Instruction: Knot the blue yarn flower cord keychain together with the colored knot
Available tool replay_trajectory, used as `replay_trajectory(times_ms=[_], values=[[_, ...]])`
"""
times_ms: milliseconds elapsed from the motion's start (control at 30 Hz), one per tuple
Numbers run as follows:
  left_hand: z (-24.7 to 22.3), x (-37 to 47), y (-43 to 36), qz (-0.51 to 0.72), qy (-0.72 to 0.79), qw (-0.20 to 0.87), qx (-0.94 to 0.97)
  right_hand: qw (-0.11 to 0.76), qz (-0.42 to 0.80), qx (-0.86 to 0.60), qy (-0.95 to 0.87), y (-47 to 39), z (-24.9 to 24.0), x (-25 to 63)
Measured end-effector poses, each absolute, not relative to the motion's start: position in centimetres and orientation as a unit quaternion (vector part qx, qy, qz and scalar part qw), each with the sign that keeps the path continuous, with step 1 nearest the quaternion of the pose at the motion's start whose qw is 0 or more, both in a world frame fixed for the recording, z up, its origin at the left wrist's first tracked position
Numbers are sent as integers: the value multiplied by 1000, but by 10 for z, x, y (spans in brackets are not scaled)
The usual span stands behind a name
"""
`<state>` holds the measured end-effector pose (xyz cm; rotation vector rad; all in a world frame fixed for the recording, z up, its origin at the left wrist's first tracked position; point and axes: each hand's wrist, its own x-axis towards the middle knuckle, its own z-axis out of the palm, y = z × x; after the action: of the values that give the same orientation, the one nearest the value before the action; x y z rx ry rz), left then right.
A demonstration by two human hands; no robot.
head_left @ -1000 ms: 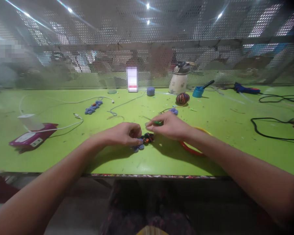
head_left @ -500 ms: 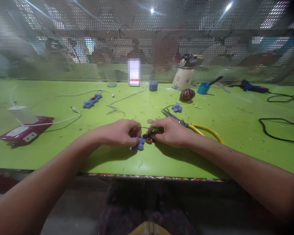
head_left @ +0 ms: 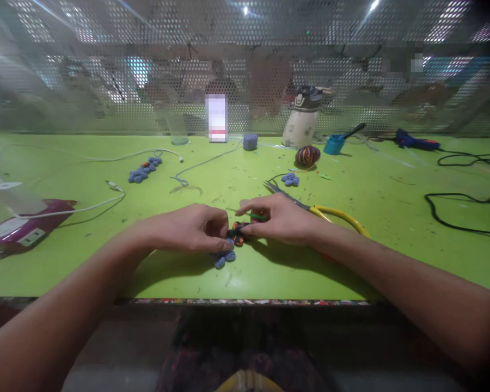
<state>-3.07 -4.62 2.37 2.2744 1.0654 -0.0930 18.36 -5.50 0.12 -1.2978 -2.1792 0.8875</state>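
My left hand point(head_left: 194, 227) is closed, thumb and fingers pinching the upper edge of a blue crocheted flower point(head_left: 220, 260). Right against it is a smaller dark crocheted flower point(head_left: 239, 238) with orange and black yarn. The thumb of my right hand point(head_left: 277, 219) presses on that flower's right side, while the index finger is raised above. A thin green stick point(head_left: 257, 216), perhaps a crochet hook, lies among my right fingers; its full shape is hidden. Yellow-handled scissors point(head_left: 310, 208) rest just behind my right hand.
Behind the scissors lie another blue flower point(head_left: 291, 179) and a multicoloured yarn ball point(head_left: 307, 157). A blue yarn roll point(head_left: 250, 142), phone point(head_left: 217, 118), bottle point(head_left: 301, 122) and glue gun point(head_left: 417, 141) line the back. Joined flowers point(head_left: 145, 170) and a purple power strip point(head_left: 32, 239) are left.
My right index finger has lifted and straightened, showing more of the dark flower. The blue flower sits slightly lower under my left thumb. The whole view has shifted a little.
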Motion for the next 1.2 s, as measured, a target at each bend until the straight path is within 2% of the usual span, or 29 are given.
replay_trajectory(times_ms=[100,167,333,433,700,900,1000,1100,1200], values=[[27,-36,-39,-11,407,316,857,289,330,-487,-756,-51,16,195],[26,-38,-34,27,416,305,856,286,287,-514,-756,-48,23,202],[11,-33,-29,75,431,328,837,143,203,-524,-815,-39,18,207],[1,-28,-31,86,411,348,838,107,201,-528,-818,-32,13,210],[9,-11,-38,56,363,265,892,195,239,-555,-773,-15,16,234],[4,-4,-40,51,387,220,894,204,155,-565,-784,-9,9,238],[-1,-6,-41,67,395,261,878,214,106,-556,-796,-2,1,230],[-5,-11,-41,97,401,333,848,177,49,-551,-814,4,-5,219],[-7,-15,-41,135,394,363,834,150,-12,-534,-832,2,-1,209]])
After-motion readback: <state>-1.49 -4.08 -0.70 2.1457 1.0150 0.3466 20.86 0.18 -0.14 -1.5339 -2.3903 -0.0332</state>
